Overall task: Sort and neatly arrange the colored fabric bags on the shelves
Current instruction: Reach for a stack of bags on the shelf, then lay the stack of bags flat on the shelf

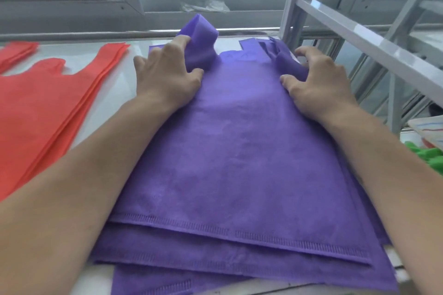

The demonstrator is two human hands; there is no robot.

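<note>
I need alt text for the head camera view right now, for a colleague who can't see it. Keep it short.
Both hands grip the handles of the top purple bag on a loose purple stack: the left hand holds the left handle, the right hand the right handle. A stack of red bags lies to the left on the white shelf, with green fabric at the right edge.

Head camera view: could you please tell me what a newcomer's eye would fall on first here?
The purple bags fill the centre, stacked unevenly. The left hand and right hand each grip a bag handle at the far end. A stack of red bags lies to the left.
</note>
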